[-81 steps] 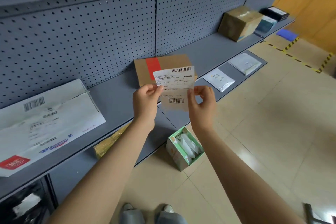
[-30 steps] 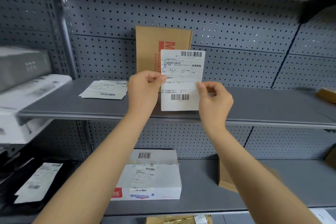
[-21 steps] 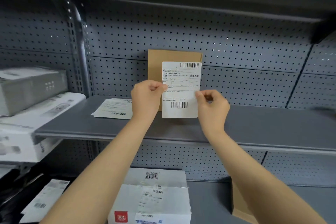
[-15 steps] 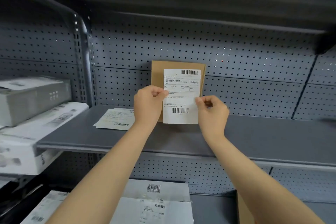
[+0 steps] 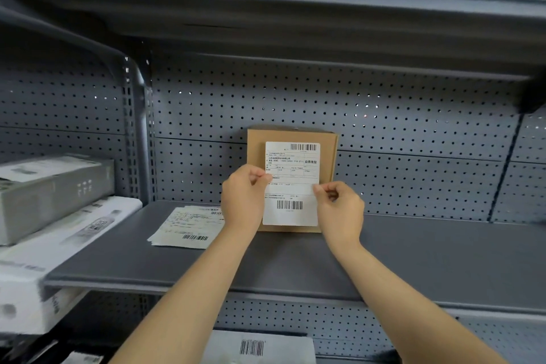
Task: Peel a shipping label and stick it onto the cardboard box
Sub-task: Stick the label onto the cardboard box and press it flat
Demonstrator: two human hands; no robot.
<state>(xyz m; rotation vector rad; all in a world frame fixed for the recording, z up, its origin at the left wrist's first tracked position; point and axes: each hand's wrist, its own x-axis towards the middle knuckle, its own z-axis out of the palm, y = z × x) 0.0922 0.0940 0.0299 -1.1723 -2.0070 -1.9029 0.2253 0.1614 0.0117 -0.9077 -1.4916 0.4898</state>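
A brown cardboard box [image 5: 327, 154] stands upright on the grey shelf [image 5: 413, 251], leaning against the pegboard back. A white shipping label [image 5: 291, 186] with barcodes at top and bottom covers most of the box's front face. My left hand [image 5: 243, 196] pinches the label's left edge at mid height. My right hand [image 5: 341, 210] pinches its right edge a little lower. Whether the label touches the box I cannot tell.
A small stack of printed label sheets [image 5: 189, 226] lies on the shelf left of the box. Grey and white boxes [image 5: 53, 186] sit on the neighbouring shelf at far left. A white labelled parcel [image 5: 257, 347] rests on the shelf below. A shelf overhangs above.
My view rose from the low shelves and floor to this shelf. Both hands carried the label forward toward the standing box, so it now lines up over the box's front.
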